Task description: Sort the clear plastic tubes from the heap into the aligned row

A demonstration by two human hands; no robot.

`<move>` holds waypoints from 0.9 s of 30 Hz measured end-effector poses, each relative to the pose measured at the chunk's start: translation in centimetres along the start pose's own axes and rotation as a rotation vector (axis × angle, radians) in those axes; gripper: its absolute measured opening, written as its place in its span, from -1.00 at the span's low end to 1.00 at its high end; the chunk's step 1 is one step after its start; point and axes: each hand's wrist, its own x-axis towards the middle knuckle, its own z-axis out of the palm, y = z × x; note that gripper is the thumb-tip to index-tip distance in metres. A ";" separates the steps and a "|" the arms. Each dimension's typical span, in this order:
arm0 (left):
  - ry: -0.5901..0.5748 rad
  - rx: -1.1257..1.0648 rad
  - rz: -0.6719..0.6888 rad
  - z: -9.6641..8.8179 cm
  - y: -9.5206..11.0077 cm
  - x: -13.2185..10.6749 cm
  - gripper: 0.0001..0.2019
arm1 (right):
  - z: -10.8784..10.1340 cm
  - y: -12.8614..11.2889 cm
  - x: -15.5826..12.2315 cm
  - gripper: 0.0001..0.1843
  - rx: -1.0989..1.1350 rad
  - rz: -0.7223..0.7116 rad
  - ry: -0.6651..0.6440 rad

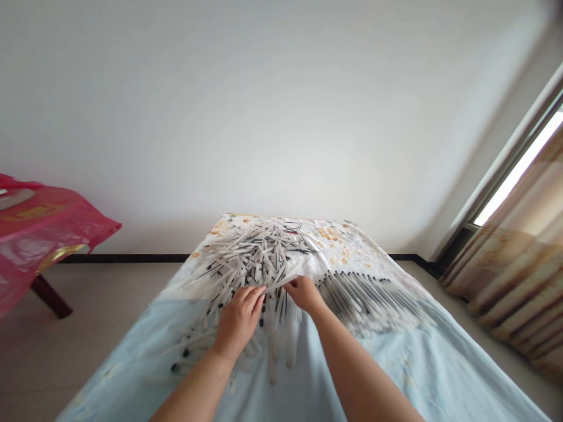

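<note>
A slim whitish tube (280, 284) spans the gap between my two hands, slanting up to the right. My left hand (241, 316) has its fingers closed on the tube's left end. The other end is pinched by my right hand (305, 293). Just beyond and beneath them spreads a jumbled pile of similar whitish tubes (250, 252), mixed with thin dark sticks and black tips. A few tubes (271, 346) lie lengthwise below the hands. On the right, several dark-ended tubes (365, 296) rest side by side in a slanted row.
The bed-like surface wears a flowered white cloth (338, 246) and a light blue cloth (440, 375). A plain wall (281, 117) stands behind it. At left is a table covered in red plastic (57, 217); a patterned curtain (519, 264) hangs beside the window at right.
</note>
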 end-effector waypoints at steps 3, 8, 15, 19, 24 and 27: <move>-0.016 0.006 -0.006 -0.1 0.1 0.1 -0.75 | -1.8 1.4 -0.1 -0.70 0.360 -0.007 0.075; -0.018 0.006 -0.026 -0.5 0.0 1.8 -0.75 | -4.8 3.0 -0.7 -0.73 1.119 -0.070 0.244; -0.075 -0.032 -0.036 -0.6 -0.5 5.6 -0.74 | -6.5 3.3 -0.6 -0.78 1.314 -0.119 0.397; -0.084 -0.066 -0.051 0.0 -0.8 5.8 -0.73 | -6.8 3.8 -0.4 -0.78 1.341 -0.124 0.442; -0.098 -0.103 -0.060 0.4 -0.9 5.1 -0.73 | -6.7 3.8 -0.5 -0.80 1.323 -0.120 0.417; -0.084 -0.129 -0.059 0.6 -0.8 4.8 -0.73 | -6.5 3.6 -0.6 -0.80 1.292 -0.121 0.398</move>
